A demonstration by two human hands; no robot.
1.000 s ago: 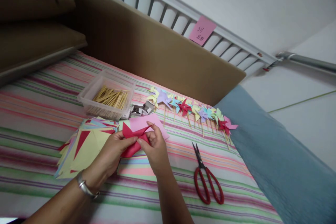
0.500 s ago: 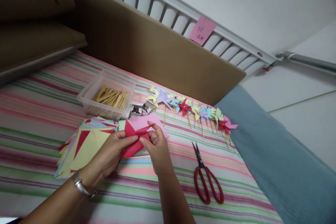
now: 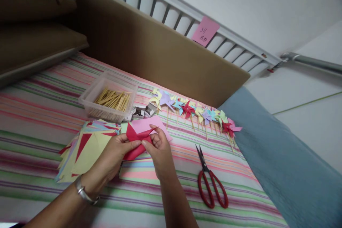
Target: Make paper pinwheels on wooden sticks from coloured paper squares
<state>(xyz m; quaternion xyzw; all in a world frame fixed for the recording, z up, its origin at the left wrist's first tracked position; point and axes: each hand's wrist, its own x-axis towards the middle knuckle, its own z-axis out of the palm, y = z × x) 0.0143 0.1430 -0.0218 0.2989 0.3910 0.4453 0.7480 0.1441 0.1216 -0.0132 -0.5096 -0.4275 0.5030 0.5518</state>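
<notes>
Between both hands is a red sheet of paper (image 3: 137, 152), partly folded, with a flap standing up. My left hand (image 3: 113, 153) pinches its left side between thumb and fingers. On the right edge, my right hand (image 3: 157, 148) is closed on the same paper, thumb close to the left thumb and forefinger near the raised corner. Behind and below it lie pink paper (image 3: 141, 124) and a stack of pastel sheets (image 3: 139, 174). A pile of cut coloured papers (image 3: 89, 155) sits left of my left hand, partly covered by it.
Red-handled scissors (image 3: 208, 181) lie right of my hands. A clear plastic box (image 3: 89, 96) holds wooden sticks, with small open boxes (image 3: 144, 111) of dark pieces beside it. Finished paper pinwheels (image 3: 188, 108) form a row along the brown board (image 3: 160, 57). Striped cloth covers the surface.
Both hands keep hold of the red paper in nearly the same place. Its raised flap looks folded down slightly.
</notes>
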